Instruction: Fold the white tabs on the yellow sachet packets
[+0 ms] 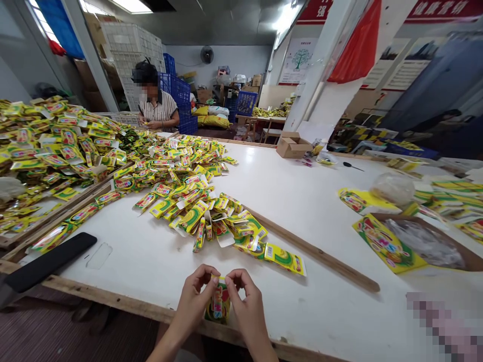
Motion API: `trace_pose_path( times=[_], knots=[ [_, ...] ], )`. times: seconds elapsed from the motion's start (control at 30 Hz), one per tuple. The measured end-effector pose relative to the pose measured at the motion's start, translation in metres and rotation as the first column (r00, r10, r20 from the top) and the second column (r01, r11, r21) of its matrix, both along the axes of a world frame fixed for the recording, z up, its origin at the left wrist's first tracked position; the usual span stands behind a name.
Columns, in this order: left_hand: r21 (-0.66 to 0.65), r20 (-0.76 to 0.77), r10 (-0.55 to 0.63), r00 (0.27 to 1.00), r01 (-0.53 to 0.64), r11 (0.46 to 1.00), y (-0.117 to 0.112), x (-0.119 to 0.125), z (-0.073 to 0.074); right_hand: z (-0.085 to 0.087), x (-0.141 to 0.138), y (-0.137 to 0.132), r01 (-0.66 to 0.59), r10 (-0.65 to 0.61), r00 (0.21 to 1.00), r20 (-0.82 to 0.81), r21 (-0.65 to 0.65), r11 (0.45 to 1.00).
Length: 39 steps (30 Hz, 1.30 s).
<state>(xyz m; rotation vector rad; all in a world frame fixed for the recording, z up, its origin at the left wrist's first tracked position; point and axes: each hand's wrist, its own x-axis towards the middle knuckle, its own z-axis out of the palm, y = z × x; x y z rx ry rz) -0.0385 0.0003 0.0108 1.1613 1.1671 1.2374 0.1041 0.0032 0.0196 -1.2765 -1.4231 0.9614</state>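
Observation:
A small yellow-and-green printed carton [218, 305] stands upright at the front edge of the white table [169, 279]. My left hand [196, 292] pinches its top left corner between thumb and fingers. At the top right corner my right hand [246, 296] has the same pinching grip. The fingers partly cover the carton's upper edge, so I cannot tell whether its flap is closed. Just beyond my hands lies a loose heap of like cartons [198, 213], some with white end flaps sticking out. One flat-lying carton [286, 257] is at the heap's right end.
A wooden strip [320, 254] runs diagonally across the table. To the left are a black phone-like slab [53, 261] and a large carton pile [60, 136]. Right, an open display box [392, 246] holds clear plastic. Across the table a co-worker [158, 108] handles something; a cardboard box [293, 146] stands at the back.

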Motion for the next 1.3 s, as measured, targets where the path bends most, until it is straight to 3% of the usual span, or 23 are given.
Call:
trace_pose_path(
  times=[0.3, 0.5, 0.9, 1.1, 1.3],
  knots=[
    [-0.007, 0.044, 0.0, 0.999, 0.0, 1.0, -0.003, 0.0, -0.006, 0.001, 0.006, 0.002, -0.073, 0.071, 0.997, -0.032, -0.056, 0.996],
    [0.041, -0.016, -0.01, 1.0, 0.011, 0.999, -0.007, -0.005, -0.008, -0.004, 0.009, -0.001, -0.129, 0.123, 0.988, -0.09, -0.06, 0.99],
    [0.02, -0.057, -0.015, 0.998, 0.016, 1.0, -0.01, -0.004, -0.012, 0.011, 0.024, 0.006, -0.226, 0.232, 0.972, 0.047, -0.108, 0.968],
    [0.023, -0.068, 0.008, 0.998, -0.007, 1.0, -0.011, -0.003, -0.013, 0.006, 0.027, 0.0, -0.094, 0.098, 0.993, 0.066, -0.066, 0.993],
    [0.039, -0.052, 0.022, 0.998, -0.02, 0.999, -0.012, -0.005, -0.014, 0.006, 0.019, -0.001, -0.084, 0.084, 0.988, 0.13, -0.006, 0.996]
  ],
)
